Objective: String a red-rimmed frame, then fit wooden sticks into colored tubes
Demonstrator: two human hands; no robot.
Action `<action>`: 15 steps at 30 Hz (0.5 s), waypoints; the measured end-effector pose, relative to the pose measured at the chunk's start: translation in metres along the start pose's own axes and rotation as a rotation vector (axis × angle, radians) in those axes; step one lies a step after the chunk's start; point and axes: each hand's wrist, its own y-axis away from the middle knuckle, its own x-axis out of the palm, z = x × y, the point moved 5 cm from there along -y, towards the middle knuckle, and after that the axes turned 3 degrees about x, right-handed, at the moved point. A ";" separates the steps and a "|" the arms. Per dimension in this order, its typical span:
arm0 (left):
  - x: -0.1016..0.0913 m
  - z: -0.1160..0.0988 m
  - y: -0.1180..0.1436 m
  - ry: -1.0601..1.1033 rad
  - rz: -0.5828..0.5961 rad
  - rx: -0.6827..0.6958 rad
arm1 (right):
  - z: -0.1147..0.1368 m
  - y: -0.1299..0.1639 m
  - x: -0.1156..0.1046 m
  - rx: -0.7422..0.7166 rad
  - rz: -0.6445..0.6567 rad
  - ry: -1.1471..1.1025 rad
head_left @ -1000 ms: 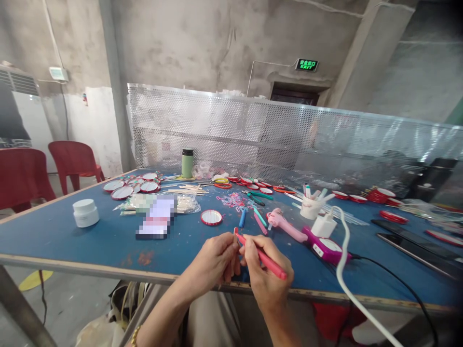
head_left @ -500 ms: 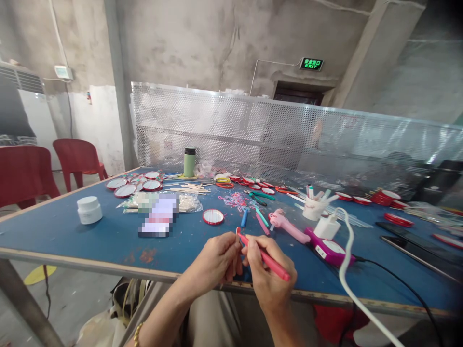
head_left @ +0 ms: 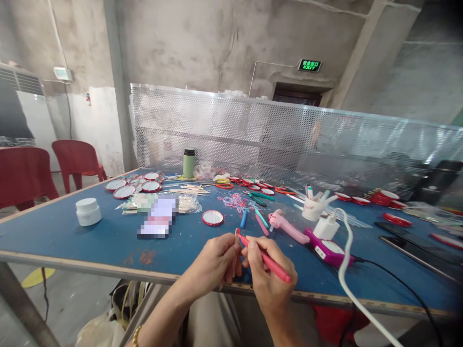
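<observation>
So, left to right:
jar: white jar [head_left: 88, 211] sits far left on the table [head_left: 54, 236], well apart from the hands.
stock: pale sticks [head_left: 190, 189] and red-rimmed discs [head_left: 125, 191] at the back left; one disc [head_left: 212, 218] lies alone, just beyond the hands.
left hand: left hand [head_left: 213, 262] over the near table edge, fingers pinched narrow on a small stick [head_left: 237, 234]; only its tip shows above the fingertips.
pen: red pen [head_left: 265, 259] slants up-left, its tip touching the stick's top.
right hand: right hand [head_left: 269, 277] in a writing grip, fingers closed around the pen barrel.
how: my read is that a mark or colour is going on the stick end. Best done with both wrists braced on the table edge, the stick pinched close to its tip so it can't flex, and short light strokes.
risk: the glue gun [head_left: 287, 227] and white cable [head_left: 347, 270] lie near the right elbow side; likely to snag if the forearm swings out.
</observation>
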 end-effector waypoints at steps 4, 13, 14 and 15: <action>0.000 -0.001 0.000 -0.004 -0.003 0.000 | -0.002 0.002 -0.001 -0.002 -0.026 -0.010; 0.000 0.000 0.001 -0.012 -0.004 -0.016 | 0.001 0.000 0.002 -0.012 0.009 -0.019; 0.000 0.000 0.001 -0.015 -0.005 -0.016 | 0.001 0.000 0.002 -0.013 0.010 -0.016; 0.000 0.000 0.001 -0.017 -0.008 -0.013 | 0.001 0.000 0.001 -0.015 0.009 -0.014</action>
